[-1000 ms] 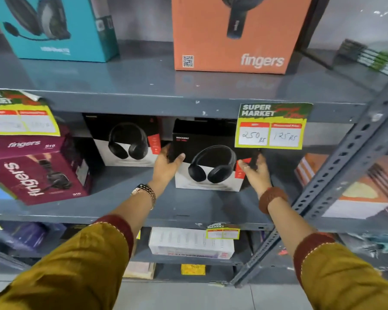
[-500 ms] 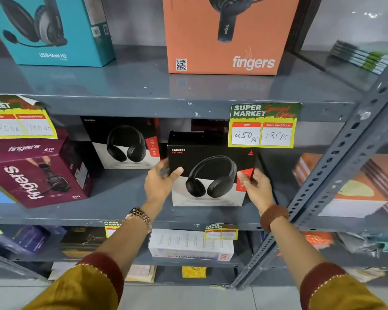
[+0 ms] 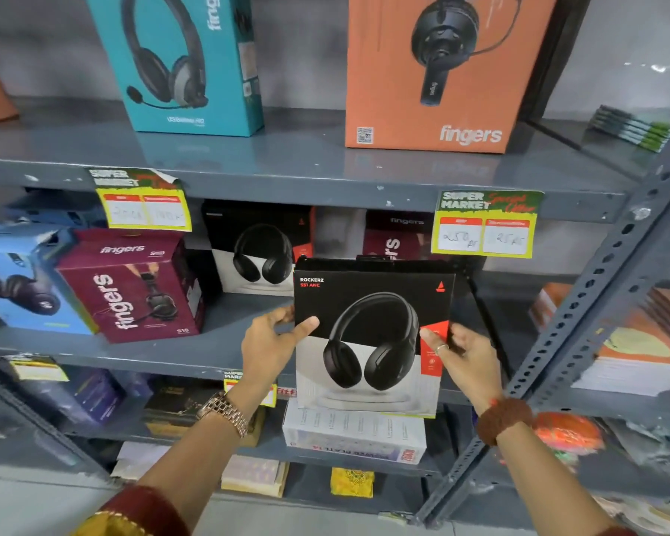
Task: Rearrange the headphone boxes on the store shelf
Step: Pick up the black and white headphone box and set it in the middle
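Note:
A black and white Rockerz headphone box (image 3: 372, 334) hangs in the air in front of the middle shelf (image 3: 225, 342), held by both hands. My left hand (image 3: 273, 344) grips its left edge, thumb on the front. My right hand (image 3: 463, 355) grips its right edge by the red tab. A matching black and white box (image 3: 258, 247) stands at the back of the middle shelf. A maroon fingers box (image 3: 132, 288) and a blue box (image 3: 24, 280) lie to its left. Behind the held box stands another maroon box (image 3: 397, 236).
On the upper shelf stand a teal headset box (image 3: 182, 59) and an orange fingers box (image 3: 438, 71). Yellow price tags (image 3: 486, 224) hang from that shelf's edge. A slotted grey upright (image 3: 581, 323) slants at the right. A white box (image 3: 354, 433) lies on the lower shelf.
Both hands have pulled the Rockerz box off the middle shelf, out and toward me, so it now hangs lower and nearer. The view has shifted right.

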Available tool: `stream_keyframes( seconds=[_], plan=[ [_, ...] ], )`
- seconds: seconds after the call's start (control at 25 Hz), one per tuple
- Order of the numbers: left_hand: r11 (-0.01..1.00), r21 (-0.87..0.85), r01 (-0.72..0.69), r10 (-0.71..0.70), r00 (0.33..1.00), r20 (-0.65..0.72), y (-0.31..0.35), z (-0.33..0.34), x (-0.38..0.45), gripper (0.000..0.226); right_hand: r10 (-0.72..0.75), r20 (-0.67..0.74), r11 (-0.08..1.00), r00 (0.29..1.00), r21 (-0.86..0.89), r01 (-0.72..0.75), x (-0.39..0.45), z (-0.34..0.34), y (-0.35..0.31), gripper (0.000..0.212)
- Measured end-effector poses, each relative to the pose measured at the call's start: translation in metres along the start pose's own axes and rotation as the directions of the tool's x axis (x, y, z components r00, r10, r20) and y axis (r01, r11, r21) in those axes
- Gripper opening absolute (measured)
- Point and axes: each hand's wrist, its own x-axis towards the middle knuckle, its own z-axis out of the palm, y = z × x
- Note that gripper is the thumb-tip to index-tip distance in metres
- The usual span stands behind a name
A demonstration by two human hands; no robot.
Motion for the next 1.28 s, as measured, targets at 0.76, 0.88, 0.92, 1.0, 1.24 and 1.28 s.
stream_keyframes(
  seconds=[0.76,0.88,0.92,1.0,1.24,1.28],
  plan=[
    [0.98,-0.195,0.041,0.005,0.974,0.226,-0.063,-0.132,0.138,0.077,0.019,0.041,0.996,0.999,0.081,-0.022,0.07,0.212,-0.084,0.027],
    [0.976,-0.217,0.03,0.024,0.971,0.238,-0.079,-0.129,0.144,0.08,0.023,0.044,0.998,0.999,0.054,-0.026,0.069,0.219,-0.083,0.021],
    [0.97,-0.242,0.032,0.025,0.973,0.23,-0.082,-0.129,0.143,0.079,0.035,0.046,0.996,0.998,0.075,-0.039,0.068,0.221,-0.081,0.013],
    [0.951,-0.3,0.078,-0.014,0.977,0.212,-0.087,-0.131,0.136,0.072,0.081,0.043,0.991,0.996,0.108,-0.085,0.062,0.225,-0.074,0.011],
    [0.934,-0.331,0.133,-0.106,0.989,0.1,-0.132,-0.178,0.114,0.043,0.358,-0.029,0.927,0.933,0.129,-0.351,0.0,0.27,-0.071,0.049],
    [0.916,-0.369,0.155,-0.147,0.988,0.049,-0.142,-0.193,0.112,0.041,0.363,-0.012,0.922,0.932,0.151,-0.358,-0.012,0.283,-0.08,0.05]
  ],
)
